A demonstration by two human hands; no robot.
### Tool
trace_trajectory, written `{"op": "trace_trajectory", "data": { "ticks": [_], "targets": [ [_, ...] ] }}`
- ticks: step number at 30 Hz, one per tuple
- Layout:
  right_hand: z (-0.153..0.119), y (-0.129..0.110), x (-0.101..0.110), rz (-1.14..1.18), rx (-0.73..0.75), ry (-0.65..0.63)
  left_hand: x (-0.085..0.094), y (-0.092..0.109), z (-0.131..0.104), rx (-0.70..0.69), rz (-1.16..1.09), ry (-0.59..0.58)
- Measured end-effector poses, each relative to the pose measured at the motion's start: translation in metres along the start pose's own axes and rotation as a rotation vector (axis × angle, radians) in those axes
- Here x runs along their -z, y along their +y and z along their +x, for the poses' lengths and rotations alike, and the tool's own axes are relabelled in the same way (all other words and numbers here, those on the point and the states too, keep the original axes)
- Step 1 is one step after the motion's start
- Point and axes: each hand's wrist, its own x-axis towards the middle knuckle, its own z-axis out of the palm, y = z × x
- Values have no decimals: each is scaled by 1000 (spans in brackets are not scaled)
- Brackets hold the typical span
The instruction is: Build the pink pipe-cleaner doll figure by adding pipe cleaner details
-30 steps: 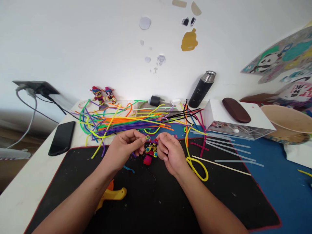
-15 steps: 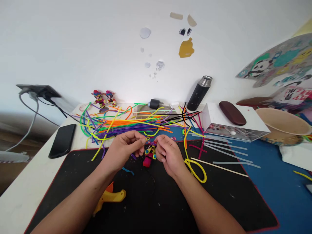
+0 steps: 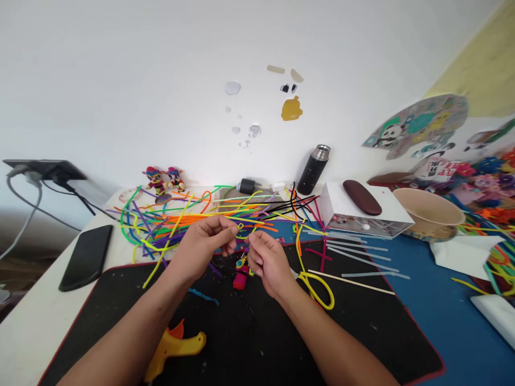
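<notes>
My left hand pinches a thin yellow pipe cleaner between thumb and forefinger, its tip bent into a tiny loop. A short gap away, my right hand is closed with thumb and forefinger together. A bit of yellow-green shows at its fingertips; whether it is held there I cannot tell. Below and between both hands lies a small pink figure with yellow and blue parts, partly covered by my right hand. Behind the hands spreads a pile of colourful pipe cleaners.
A yellow glue gun lies by my left forearm on the black mat. Yellow loop handles and a wooden stick are right. Farther off stand a black flask, a white box and two finished figures. A phone lies left.
The camera view has tilted up and turned right, so most things sit lower and farther left. Both hands keep their pinches, close together over the figure.
</notes>
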Motion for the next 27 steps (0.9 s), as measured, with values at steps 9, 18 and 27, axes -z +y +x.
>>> {"op": "trace_trajectory", "data": {
  "ticks": [9, 18, 27],
  "targets": [
    [14, 1, -14, -9, 57, 8, 3, -1, 2, -18, 9, -3],
    [12, 3, -4, 18, 81, 29, -2, -10, 2, 2, 120, -8],
    [3, -1, 5, 14, 35, 3, -9, -9, -3, 34, 234, -41]
  ]
}}
